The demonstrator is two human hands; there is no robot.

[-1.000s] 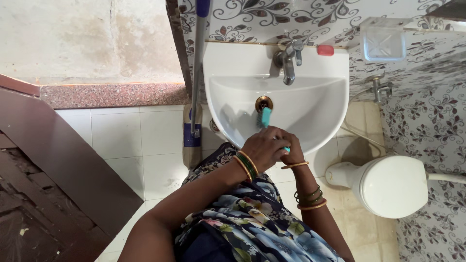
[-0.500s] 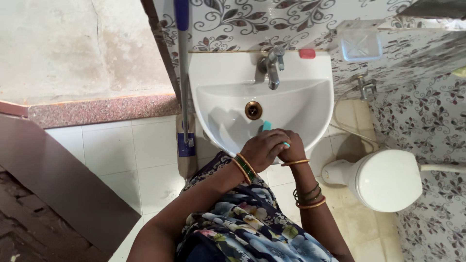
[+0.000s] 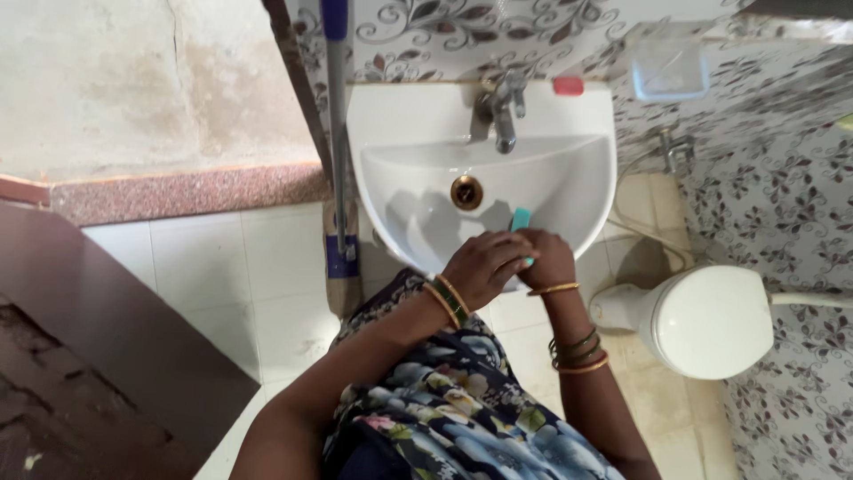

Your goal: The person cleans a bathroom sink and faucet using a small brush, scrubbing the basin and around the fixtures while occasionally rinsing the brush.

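Both hands meet over the near rim of a white wash basin [image 3: 569,187], close together and touching. The left hand [image 3: 484,267] lies over the top, its fingers curled down around a small teal object [image 3: 521,220], of which only one end pokes out toward the bowl; the right hand [image 3: 548,260] is tucked just beside and partly under the left, its fingers also closed on the same object, though how firmly cannot be told. The object sits just inside the basin's front edge, well short of the brass drain [image 3: 466,192] at the middle of the bowl. Beyond the drain a metal tap [image 3: 503,111] overhangs the back of the bowl, and a small red item [image 3: 569,85] rests on the back ledge at the right corner. Open room lies mostly inside the bowl, between the hands and the tap. On the left, a mop handle [image 3: 337,133] stands just beside the basin's edge. On the right, a white toilet [image 3: 706,320] stands near, with a strip of tiled floor [image 3: 213,276] between it and the basin. The patterned wall [image 3: 764,178] closes in the right side and the back.
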